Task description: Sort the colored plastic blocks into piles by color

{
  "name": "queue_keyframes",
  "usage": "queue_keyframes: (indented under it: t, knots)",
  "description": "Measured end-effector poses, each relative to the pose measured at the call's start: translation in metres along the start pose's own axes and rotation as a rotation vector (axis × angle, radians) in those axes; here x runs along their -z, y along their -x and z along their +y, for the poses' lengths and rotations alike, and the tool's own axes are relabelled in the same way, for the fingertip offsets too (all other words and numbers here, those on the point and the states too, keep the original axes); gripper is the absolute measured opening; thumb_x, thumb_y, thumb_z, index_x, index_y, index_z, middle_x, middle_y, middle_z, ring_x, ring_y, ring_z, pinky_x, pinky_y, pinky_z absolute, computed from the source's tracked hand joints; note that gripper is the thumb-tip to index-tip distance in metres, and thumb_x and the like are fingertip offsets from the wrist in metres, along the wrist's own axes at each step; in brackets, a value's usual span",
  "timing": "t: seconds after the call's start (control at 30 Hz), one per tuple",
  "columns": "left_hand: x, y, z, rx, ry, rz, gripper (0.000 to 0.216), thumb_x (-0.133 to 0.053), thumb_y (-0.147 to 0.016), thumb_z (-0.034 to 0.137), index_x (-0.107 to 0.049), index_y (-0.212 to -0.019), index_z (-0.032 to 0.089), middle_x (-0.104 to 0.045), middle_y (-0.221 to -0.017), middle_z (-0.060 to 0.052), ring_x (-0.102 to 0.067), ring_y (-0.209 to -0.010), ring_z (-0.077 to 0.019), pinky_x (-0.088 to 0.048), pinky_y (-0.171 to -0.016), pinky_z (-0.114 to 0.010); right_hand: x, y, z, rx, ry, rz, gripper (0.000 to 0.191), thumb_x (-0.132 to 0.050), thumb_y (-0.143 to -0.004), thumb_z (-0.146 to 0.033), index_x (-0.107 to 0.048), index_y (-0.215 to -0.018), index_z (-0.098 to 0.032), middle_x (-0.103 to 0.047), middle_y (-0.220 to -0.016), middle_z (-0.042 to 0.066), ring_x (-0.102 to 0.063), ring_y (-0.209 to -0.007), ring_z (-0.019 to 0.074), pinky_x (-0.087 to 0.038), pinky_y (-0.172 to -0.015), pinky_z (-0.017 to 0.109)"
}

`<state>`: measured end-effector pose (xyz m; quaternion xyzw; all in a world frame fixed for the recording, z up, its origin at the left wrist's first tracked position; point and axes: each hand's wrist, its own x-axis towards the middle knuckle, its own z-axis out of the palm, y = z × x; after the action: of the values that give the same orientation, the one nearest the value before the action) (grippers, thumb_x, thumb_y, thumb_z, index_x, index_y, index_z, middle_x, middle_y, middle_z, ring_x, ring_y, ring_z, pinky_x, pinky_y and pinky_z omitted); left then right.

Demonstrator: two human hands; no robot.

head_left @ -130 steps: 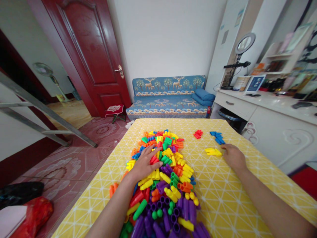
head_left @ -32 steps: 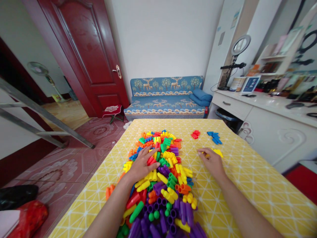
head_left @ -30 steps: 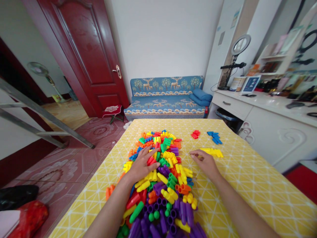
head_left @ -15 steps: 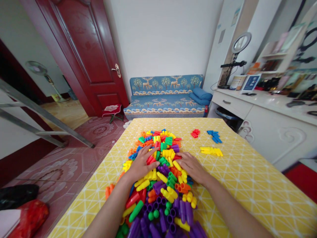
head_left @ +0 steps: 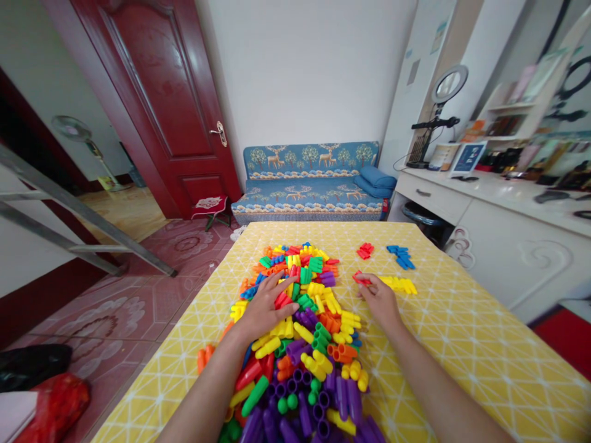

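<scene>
A big heap of coloured plastic blocks (head_left: 302, 326) covers the middle of the table with the yellow cloth (head_left: 438, 344). My left hand (head_left: 265, 304) lies flat on the heap, fingers spread. Just right of the heap, my right hand (head_left: 378, 298) pinches a red block (head_left: 359, 278) at its fingertips, a little above the cloth. Three small sorted groups lie beyond it: red blocks (head_left: 365, 250), blue blocks (head_left: 401, 256) and yellow blocks (head_left: 401, 284).
A white desk (head_left: 498, 234) with a ring light (head_left: 449, 83) stands close on the right. A blue sofa (head_left: 311, 184) is past the table's far edge, a red door (head_left: 170, 111) at the left, red and black bags (head_left: 41, 387) on the floor.
My right hand went from the yellow group into the heap, then came back out to the right with a red block pinched in it. My left hand stayed on the heap.
</scene>
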<state>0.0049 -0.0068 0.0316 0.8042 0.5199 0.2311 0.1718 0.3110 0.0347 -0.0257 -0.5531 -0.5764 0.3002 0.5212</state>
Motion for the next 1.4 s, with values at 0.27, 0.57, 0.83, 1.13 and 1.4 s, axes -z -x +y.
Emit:
queue_keyframes:
  t: [0.27,0.57,0.83,1.13,1.4]
  knots:
    - [0.001,0.001,0.001,0.0,-0.009,0.007,0.062,-0.053,-0.085,0.056,-0.039,-0.141,0.035,-0.031,-0.152,-0.005,-0.025,-0.14,-0.0303,-0.024,-0.113,-0.051,0.0,-0.003,0.006,0.213,0.303,0.122,0.033,-0.045,-0.078,-0.025,-0.066,-0.102,-0.017,-0.056,-0.11,0.012,-0.062,-0.086,0.0198,-0.053,-0.081,0.038]
    - [-0.001,0.001,-0.001,-0.004,-0.002,0.016,0.061,-0.053,-0.085,0.056,-0.039,-0.141,0.036,-0.032,-0.152,-0.004,-0.024,-0.14,-0.0295,-0.023,-0.113,-0.052,-0.023,0.002,0.024,0.333,0.63,0.071,0.049,-0.043,-0.081,-0.021,-0.053,-0.129,-0.014,-0.047,-0.137,0.014,-0.038,-0.131,0.031,-0.032,-0.111,0.05]
    - [0.0,0.001,0.0,-0.009,-0.013,0.015,0.062,-0.053,-0.085,0.056,-0.039,-0.142,0.035,-0.03,-0.153,-0.005,-0.024,-0.141,-0.0289,-0.023,-0.114,-0.05,-0.027,-0.026,0.032,0.361,0.764,-0.093,0.052,-0.038,-0.085,-0.023,-0.047,-0.135,-0.01,-0.045,-0.142,0.014,-0.037,-0.135,0.0278,-0.032,-0.111,0.048]
    - [0.001,0.001,0.001,0.011,-0.011,-0.003,0.062,-0.053,-0.086,0.055,-0.038,-0.142,0.033,-0.028,-0.154,-0.006,-0.022,-0.142,-0.0296,-0.022,-0.113,-0.051,-0.037,-0.066,0.032,0.311,0.84,-0.031,0.057,-0.041,-0.084,-0.025,-0.044,-0.132,0.004,-0.039,-0.144,0.023,-0.029,-0.137,0.0332,-0.025,-0.113,0.046]
    - [0.003,0.0,0.006,0.031,-0.001,-0.017,0.061,-0.052,-0.086,0.055,-0.04,-0.141,0.033,-0.026,-0.155,-0.007,-0.021,-0.142,-0.0312,-0.021,-0.113,-0.052,-0.038,-0.066,0.034,0.306,0.91,-0.023,0.061,-0.037,-0.086,-0.029,-0.04,-0.134,0.009,-0.03,-0.148,0.025,-0.02,-0.141,0.0329,-0.018,-0.116,0.045]
